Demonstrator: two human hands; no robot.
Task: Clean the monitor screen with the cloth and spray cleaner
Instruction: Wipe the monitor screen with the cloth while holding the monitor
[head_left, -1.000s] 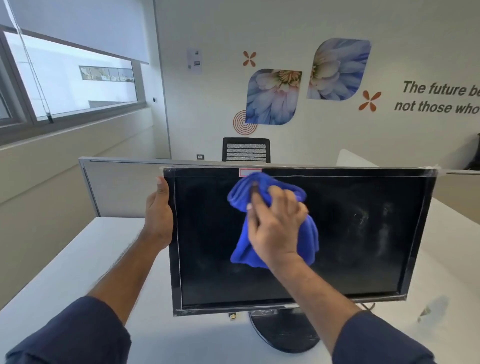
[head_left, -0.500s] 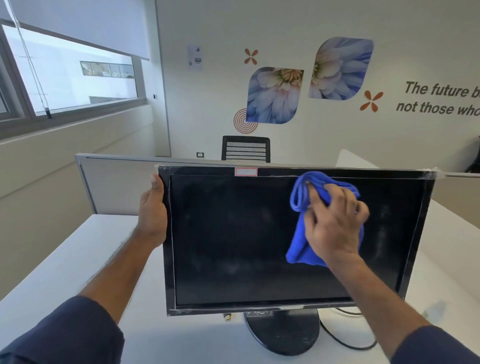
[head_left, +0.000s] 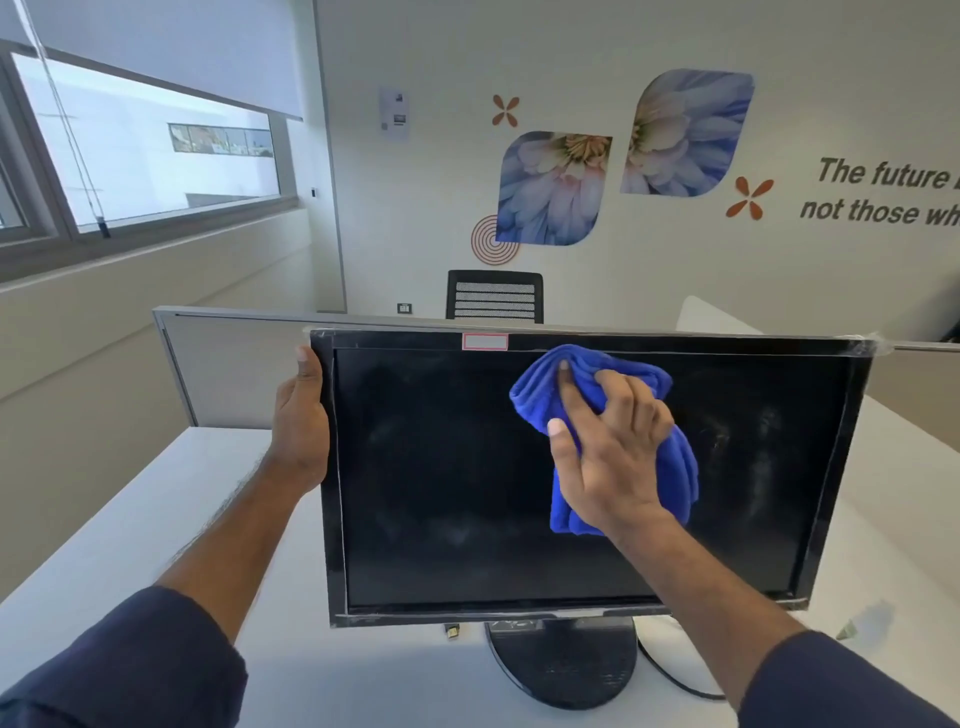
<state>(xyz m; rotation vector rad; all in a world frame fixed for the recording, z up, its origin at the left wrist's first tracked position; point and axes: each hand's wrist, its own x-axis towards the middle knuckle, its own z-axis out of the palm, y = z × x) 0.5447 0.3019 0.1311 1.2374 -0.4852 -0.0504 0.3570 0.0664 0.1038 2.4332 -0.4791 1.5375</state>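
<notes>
The right hand (head_left: 613, 457) presses a bunched blue cloth (head_left: 675, 467) flat against the upper middle of the monitor screen (head_left: 441, 467), its fingers spread and lightly curled over the folds, forefinger stretched toward the top bezel. The left hand (head_left: 301, 421) grips the monitor's left edge, thumb along the front of the frame and the fingers hidden behind it. Faint smears show on the glass to the right of the cloth. Below both hands, the monitor's round stand (head_left: 561, 670) rests on the white surface (head_left: 130, 535).

An office: desk partition (head_left: 234, 364), mesh chair (head_left: 494, 296), wall slogan (head_left: 883, 192)
</notes>
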